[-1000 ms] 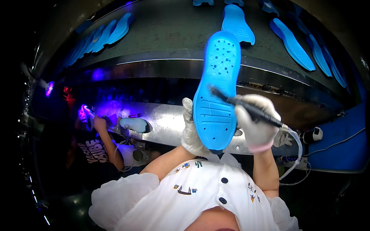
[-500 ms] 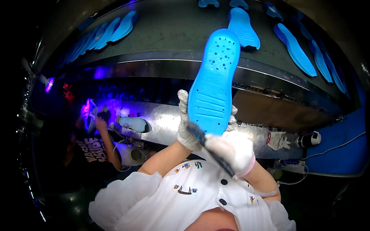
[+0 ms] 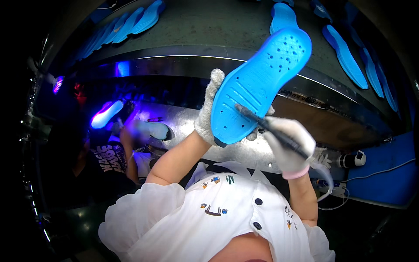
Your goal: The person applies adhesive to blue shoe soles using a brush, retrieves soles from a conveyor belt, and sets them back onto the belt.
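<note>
Fingers of the gloved left hand [image 3: 204,118] are clamped round the near part of a blue sole [image 3: 264,76]: thumb along its left edge, fingertips showing past its right edge. Fingers of the gloved right hand [image 3: 293,144] are closed around a black brush-like tool [image 3: 281,134], tip aimed at the sole between the two hands, close to the grooves. Tip contact can't be confirmed.

Risks: the sole's far half is unsupported beyond the left fingers, so twist or slip could be caused by a hard push of the tool. Left fingertips at the right edge could be rubbed if the tip strayed. A pale tube [image 3: 325,179] is seen below the right fingers; a jerk could be caused if it snagged. Beyond the left fingers, another sole [image 3: 283,16] on the dark belt [image 3: 209,37] is overlapped in view; it could be bumped if the held one dipped. Gap can't be judged.

Look: bright blue, smooth, waisted, patterned face up, slanted with far end up and right of the left fingers. Small dark holes are clustered at the far end; parallel grooves are set nearer the fingers, with a few holes at the near end.
</note>
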The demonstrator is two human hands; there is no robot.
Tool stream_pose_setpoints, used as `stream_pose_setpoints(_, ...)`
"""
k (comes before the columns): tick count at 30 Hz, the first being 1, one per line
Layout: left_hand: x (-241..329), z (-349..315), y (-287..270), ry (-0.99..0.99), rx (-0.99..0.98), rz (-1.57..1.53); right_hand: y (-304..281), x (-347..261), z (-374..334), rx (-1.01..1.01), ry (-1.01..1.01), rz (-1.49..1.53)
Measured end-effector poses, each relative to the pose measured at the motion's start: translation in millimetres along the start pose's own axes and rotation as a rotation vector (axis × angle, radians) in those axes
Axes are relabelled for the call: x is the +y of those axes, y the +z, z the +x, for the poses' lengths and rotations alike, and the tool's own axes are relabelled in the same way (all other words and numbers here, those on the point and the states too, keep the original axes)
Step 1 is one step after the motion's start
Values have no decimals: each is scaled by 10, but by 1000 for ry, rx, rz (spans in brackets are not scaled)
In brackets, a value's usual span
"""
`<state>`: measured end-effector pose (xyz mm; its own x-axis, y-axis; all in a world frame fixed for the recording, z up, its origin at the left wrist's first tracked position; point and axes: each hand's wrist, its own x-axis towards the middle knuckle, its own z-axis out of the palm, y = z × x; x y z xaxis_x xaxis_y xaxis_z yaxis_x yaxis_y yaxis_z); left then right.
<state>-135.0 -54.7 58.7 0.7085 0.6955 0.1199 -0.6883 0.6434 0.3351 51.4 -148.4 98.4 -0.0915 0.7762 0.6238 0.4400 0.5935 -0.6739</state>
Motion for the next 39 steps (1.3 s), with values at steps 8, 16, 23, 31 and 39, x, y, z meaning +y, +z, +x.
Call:
stream_pose_setpoints(8, 200, 50, -147, -164, 113, 177, -94, 34, 37, -165, -28, 67)
stream_pose_setpoints(16, 295, 102, -126, -182, 342, 480, -72, 2, 101, -314, -239, 84)
stream_pose_setpoints(23, 380, 98, -17, -133, 294, 540, -73, -20, 60, -492, -358, -158)
stream_pose_setpoints(31, 451, 77, 161, -132, 426, 723, -130, -5, 63, -520, -392, -293)
stream_pose_setpoints(39, 465, 25, 210, -168, 486, 801, -204, -18, 80, -524, -393, -312)
